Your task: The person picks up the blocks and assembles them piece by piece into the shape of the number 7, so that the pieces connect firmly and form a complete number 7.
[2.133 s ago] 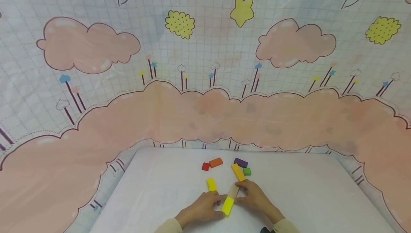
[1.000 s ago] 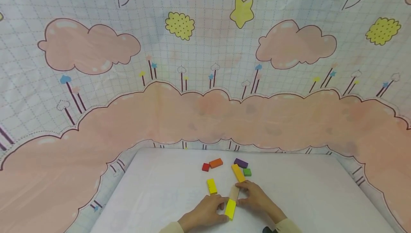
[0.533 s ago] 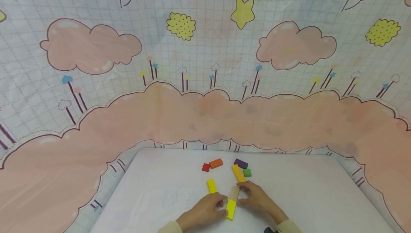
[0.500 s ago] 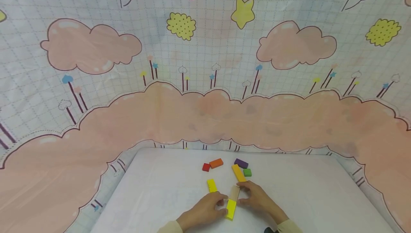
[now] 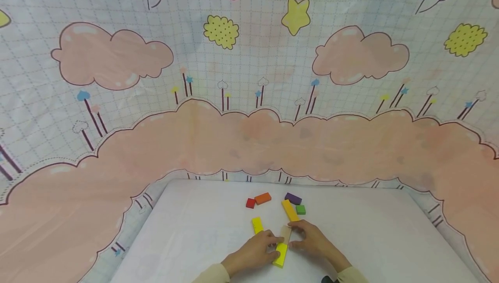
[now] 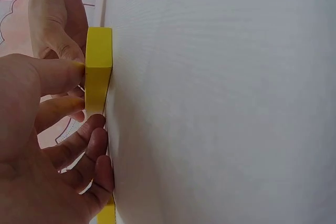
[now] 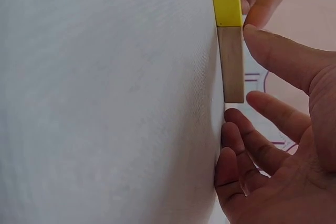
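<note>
In the head view, a bright yellow block (image 5: pixel 281 256) and a plain wooden block (image 5: pixel 286 232) lie end to end on the white table. My left hand (image 5: pixel 254 252) has its thumb and index finger on the yellow block, the index near the joint between the two. The left wrist view shows these two fingertips against the yellow block (image 6: pixel 98 72), other fingers curled by the table. My right hand (image 5: pixel 312 239) holds the wooden block (image 7: pixel 231 65), thumb by one end and index finger by the other. Its remaining fingers bend down to the tabletop.
Beyond the hands lie a second yellow block (image 5: pixel 257 224), a red block (image 5: pixel 250 203), an orange block (image 5: pixel 263 198), a purple block (image 5: pixel 293 198), an amber block (image 5: pixel 289 210) and a green block (image 5: pixel 300 209). A patterned cloth (image 5: pixel 249 140) hangs behind the white table (image 5: pixel 187 226).
The joined yellow and wooden blocks have swung slightly, the yellow end shifting right. My left index finger has moved right onto the joint. The right hand has barely moved.
</note>
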Available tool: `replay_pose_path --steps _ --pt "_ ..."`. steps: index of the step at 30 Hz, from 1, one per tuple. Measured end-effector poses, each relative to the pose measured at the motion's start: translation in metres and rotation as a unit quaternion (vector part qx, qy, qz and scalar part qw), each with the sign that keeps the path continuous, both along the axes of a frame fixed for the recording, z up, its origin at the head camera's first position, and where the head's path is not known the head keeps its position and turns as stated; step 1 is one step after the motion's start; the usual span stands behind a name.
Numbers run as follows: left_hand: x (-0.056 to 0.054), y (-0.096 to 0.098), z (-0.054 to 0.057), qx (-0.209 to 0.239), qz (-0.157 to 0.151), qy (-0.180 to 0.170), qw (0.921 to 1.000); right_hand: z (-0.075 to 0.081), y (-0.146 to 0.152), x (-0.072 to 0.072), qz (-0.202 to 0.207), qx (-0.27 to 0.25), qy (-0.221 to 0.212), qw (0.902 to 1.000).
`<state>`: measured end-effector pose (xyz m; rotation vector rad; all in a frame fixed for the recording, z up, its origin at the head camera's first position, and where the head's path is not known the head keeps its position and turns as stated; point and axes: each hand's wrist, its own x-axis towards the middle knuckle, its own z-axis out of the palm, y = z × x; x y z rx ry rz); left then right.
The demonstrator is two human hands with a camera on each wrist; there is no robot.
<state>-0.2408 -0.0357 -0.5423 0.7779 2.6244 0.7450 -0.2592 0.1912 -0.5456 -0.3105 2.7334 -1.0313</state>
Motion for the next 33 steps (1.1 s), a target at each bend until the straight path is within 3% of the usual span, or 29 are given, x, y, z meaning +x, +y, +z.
replay_pose_path --steps 5,33 --pt "0.0001 -0.0002 -0.0003 -0.001 -0.007 0.013 0.9999 0.0019 -0.0005 0.0008 0.003 -0.003 0.004 1.0" --pt "0.0014 0.003 -0.0032 -0.006 0.008 0.011 0.9999 0.0003 -0.0028 0.0035 -0.007 -0.003 0.005 1.0"
